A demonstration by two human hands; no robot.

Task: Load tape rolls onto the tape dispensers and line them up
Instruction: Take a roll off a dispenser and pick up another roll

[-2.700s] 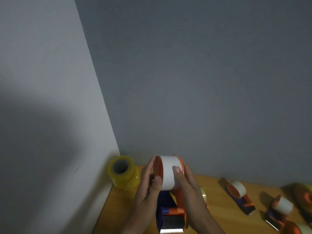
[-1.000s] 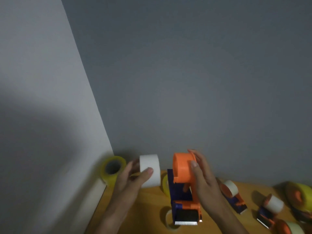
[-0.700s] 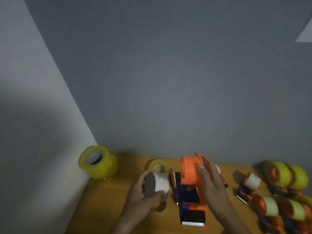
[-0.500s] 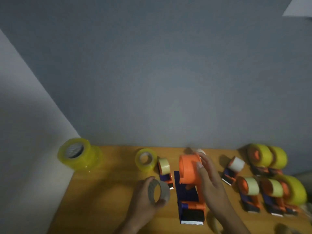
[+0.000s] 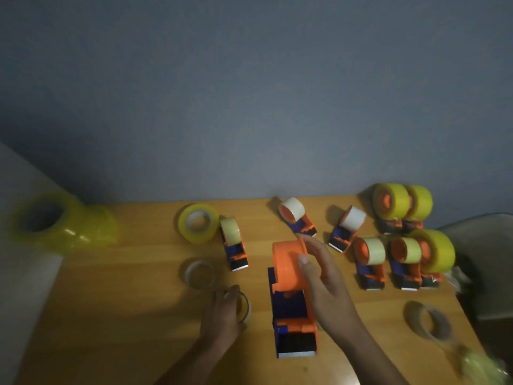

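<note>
Frame centre: right hand [image 5: 322, 276] fingers wrapped on bare dispenser [image 5: 290, 290]; left hand [image 5: 224, 315] clasping roll [image 5: 243, 305] on table. Loaded dispensers [image 5: 388, 259] right; several rolls left.

- my left hand [image 5: 222, 315] sits low, back of the hand up, fingers curled round a small tape roll [image 5: 241, 304] lying flat on the table.
- my left forearm runs in from the bottom edge, angled up and to the right.
- my right hand [image 5: 322, 276] reaches forward, fingers wrapped round the orange wheel of the large dispenser [image 5: 290, 294], thumb on its near face.
- my right forearm comes in from the lower right.
</note>
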